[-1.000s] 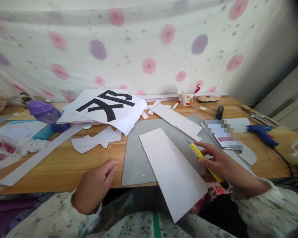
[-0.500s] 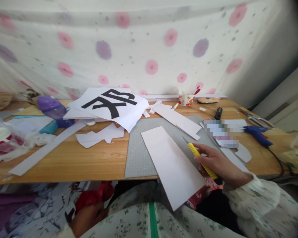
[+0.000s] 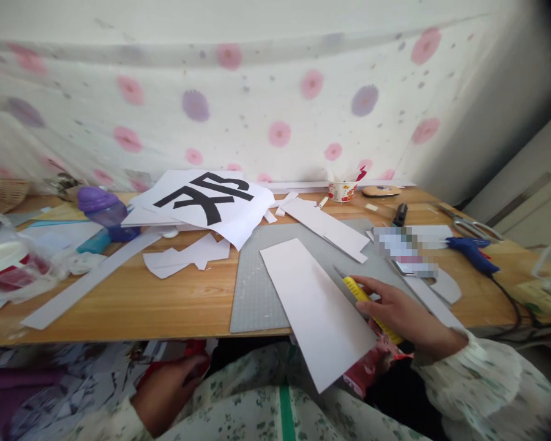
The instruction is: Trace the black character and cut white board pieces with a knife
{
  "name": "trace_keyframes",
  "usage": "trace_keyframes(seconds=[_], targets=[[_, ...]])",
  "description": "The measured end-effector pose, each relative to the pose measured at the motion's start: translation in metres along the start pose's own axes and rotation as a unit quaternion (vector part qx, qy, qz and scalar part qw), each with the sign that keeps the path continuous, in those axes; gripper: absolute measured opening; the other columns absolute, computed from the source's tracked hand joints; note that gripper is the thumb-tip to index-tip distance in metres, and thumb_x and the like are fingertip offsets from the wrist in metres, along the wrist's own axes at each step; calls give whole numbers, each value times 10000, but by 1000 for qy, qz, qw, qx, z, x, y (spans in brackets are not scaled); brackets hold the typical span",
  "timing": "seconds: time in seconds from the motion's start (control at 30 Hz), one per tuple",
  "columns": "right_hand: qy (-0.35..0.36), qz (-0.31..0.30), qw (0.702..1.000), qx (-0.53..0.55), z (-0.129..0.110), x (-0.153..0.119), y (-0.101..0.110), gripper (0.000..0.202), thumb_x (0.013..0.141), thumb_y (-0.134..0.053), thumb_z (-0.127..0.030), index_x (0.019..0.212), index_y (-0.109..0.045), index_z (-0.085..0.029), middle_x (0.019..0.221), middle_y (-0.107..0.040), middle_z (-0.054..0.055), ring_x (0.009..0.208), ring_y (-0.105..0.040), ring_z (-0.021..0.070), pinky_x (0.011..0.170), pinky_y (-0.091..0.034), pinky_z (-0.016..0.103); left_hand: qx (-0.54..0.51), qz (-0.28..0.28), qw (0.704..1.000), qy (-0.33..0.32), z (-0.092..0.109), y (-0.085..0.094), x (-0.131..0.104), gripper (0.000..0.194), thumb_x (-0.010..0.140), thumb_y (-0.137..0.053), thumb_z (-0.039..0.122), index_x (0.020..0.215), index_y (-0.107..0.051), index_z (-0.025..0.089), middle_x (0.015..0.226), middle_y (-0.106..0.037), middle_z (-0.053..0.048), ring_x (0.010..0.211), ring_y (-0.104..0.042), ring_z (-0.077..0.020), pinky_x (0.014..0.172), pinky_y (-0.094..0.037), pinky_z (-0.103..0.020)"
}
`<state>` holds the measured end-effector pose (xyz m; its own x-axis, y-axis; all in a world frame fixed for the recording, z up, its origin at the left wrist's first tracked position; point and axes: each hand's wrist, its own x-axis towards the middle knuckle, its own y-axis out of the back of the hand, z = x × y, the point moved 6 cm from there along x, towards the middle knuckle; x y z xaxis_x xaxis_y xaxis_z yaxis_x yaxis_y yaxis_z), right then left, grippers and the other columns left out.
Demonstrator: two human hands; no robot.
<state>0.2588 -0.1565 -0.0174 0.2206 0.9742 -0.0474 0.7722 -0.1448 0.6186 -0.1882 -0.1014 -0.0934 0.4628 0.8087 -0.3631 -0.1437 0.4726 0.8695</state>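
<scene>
My right hand (image 3: pixel 395 309) is closed round a yellow utility knife (image 3: pixel 371 306), its narrow blade pointing up and left. The knife lies beside the right edge of a white foam board strip (image 3: pixel 319 312). That strip rests on a grey cutting mat (image 3: pixel 261 300), and its near end juts past the table edge over my lap. Low on the left, below the tabletop, is my left hand (image 3: pixel 172 392); its fingers are dark and blurred, close to something red (image 3: pixel 197 352). A pink patterned packet (image 3: pixel 362 370) shows beneath my right hand.
Paper with bold black shapes (image 3: pixel 202 199), white offcuts (image 3: pixel 324 223), and a purple bottle (image 3: pixel 105 211) lie toward the back. A paper cup (image 3: pixel 340 191) stands near the curtain. On the right are a phone (image 3: pixel 406 251), a blue glue gun (image 3: pixel 475 251) with cord, and scissors (image 3: pixel 472 223).
My left hand has risen and come further into view, beside the red thing. The right hand with the utility knife has barely moved. The whole view has shifted slightly.
</scene>
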Motion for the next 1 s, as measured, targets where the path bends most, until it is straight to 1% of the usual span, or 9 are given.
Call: trace_keyframes(seconds=[0.07,0.17,0.27,0.4,0.57,0.7,0.87,0.93,1.0], targets=[[-16,-2,1000,3,3,-3,-2,628,739,-627,-403,1336,-676,-217,1321,-712,92,1110,-707,325,961,-570,447,-32,-39,996,-75,35,4,6,411,869,-480,420,1146,-721,236,1110,-788,-98,996,-742,-271,870,-536,-312],[-43,-22,999,2,4,-8,-5,727,759,-580,-442,1426,-596,-155,1355,-681,143,939,-748,322,821,-617,459,-88,-74,980,-160,93,12,11,442,888,-496,508,1168,-718,247,1021,-793,-63,932,-728,-229,874,-515,-285],[-28,-26,999,-33,1,-12,-6,766,768,-553,-468,1438,-571,-97,1400,-644,171,1129,-695,359,979,-562,493,-255,-100,946,-173,141,14,18,402,858,-592,474,1088,-747,183,981,-784,-106,912,-708,-261,868,-502,-338],[-6,-15,998,-66,0,-15,-5,741,779,-528,-463,1418,-586,-91,1445,-612,168,1334,-570,357,1169,-399,504,-376,-160,898,-164,181,-8,30,507,823,-628,557,1083,-734,135,978,-779,-132,880,-708,-270,780,-530,-343],[-27,-10,998,-51,4,-20,0,730,773,-548,-472,1404,-598,-110,1450,-610,158,1334,-565,363,1175,-379,517,-524,-212,815,-129,200,-35,43,673,805,-535,783,890,-690,133,822,-739,-113,713,-680,-208,746,-546,-346],[-39,0,999,-2,6,-24,7,690,763,-622,-497,1364,-640,-160,1406,-652,125,1288,-597,375,1147,-416,517,-568,-239,780,-104,205,-43,47,738,706,-610,852,787,-701,123,725,-705,-105,602,-628,-179,674,-532,-335],[-40,22,999,13,11,-28,14,654,758,-677,-534,1328,-673,-214,1380,-673,98,1210,-640,366,1035,-518,474,-566,-260,775,-106,212,-47,48,807,635,-623,898,788,-727,113,723,-707,-114,599,-629,-182,643,-524,-325],[-56,16,998,17,13,-28,13,714,764,-670,-560,1377,-640,-194,1327,-696,122,1013,-710,330,868,-592,434,-554,-255,785,-104,211,-50,48,793,652,-595,900,774,-708,125,716,-701,-103,593,-625,-176,626,-517,-314],[-75,-2,997,33,14,-29,9,782,791,-642,-588,1448,-577,-169,1136,-756,126,784,-716,270,704,-604,393,-533,-249,802,-103,207,-50,48,741,679,-569,884,713,-659,150,666,-673,-74,562,-609,-167,580,-492,-290]])
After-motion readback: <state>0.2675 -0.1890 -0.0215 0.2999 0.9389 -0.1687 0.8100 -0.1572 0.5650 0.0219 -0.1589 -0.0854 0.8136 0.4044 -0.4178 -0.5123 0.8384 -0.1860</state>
